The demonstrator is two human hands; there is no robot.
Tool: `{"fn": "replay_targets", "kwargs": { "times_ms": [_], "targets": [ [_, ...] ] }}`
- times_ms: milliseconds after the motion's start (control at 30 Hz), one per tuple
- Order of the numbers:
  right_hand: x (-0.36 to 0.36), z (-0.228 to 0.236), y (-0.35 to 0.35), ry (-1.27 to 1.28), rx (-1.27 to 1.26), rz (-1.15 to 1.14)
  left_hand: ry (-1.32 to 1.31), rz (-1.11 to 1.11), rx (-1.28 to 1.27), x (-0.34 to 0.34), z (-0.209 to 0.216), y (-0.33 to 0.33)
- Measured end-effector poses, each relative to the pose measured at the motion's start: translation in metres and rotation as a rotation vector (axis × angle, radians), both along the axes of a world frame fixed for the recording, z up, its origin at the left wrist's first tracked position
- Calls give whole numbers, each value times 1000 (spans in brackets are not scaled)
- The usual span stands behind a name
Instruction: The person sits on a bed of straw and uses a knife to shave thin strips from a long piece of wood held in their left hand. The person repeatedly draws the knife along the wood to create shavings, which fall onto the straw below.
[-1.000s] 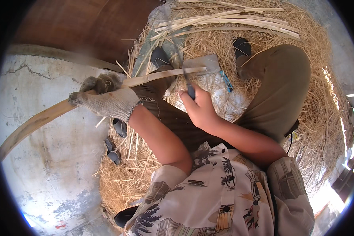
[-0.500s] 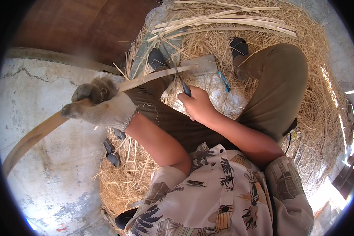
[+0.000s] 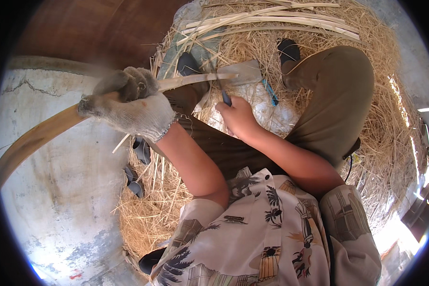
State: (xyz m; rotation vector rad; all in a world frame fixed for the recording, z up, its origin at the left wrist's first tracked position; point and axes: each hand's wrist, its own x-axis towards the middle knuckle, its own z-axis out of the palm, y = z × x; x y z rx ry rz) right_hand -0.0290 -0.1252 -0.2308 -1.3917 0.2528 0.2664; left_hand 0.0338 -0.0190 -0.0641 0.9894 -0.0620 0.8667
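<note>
My left hand [image 3: 128,105], in a whitish knitted glove with dark, worn fingers, is closed round a long bamboo strip [image 3: 43,128]. The strip bends from the lower left, through the glove, to a pale end above my legs. Bare, my right hand [image 3: 238,116] grips the dark handle of a knife [image 3: 226,98]. Its thin blade points up and away, crossing the strip close to the strip's far end. Whether the edge touches the strip I cannot tell. Behind that end lies a flat greyish board [image 3: 245,72] between my feet.
Several pale split strips [image 3: 291,21] lie across the far side on straw-like shavings [image 3: 372,124]. A blue tool-like object [image 3: 270,92] rests beside the board. At left stand a cracked whitish wall [image 3: 47,167] and a brown panel [image 3: 95,33]. Dark sandals [image 3: 134,181] lie beside the wall.
My left hand has moved right and slightly up, carrying the bamboo strip with it. The knife has shifted slightly, and its blade now crosses nearer the strip's end.
</note>
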Motion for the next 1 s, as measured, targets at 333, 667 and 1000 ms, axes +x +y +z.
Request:
{"fn": "replay_targets", "kwargs": {
  "times_ms": [333,667,1000],
  "targets": [
    [8,-7,-1,246,112,68,50,-15,137,-6,2,-23],
    [5,0,2,-179,51,-247,51,156,158,-6,1,-30],
    [-1,25,1,-291,114,-268,1,49,121,-4,4,-13]
  ]
}}
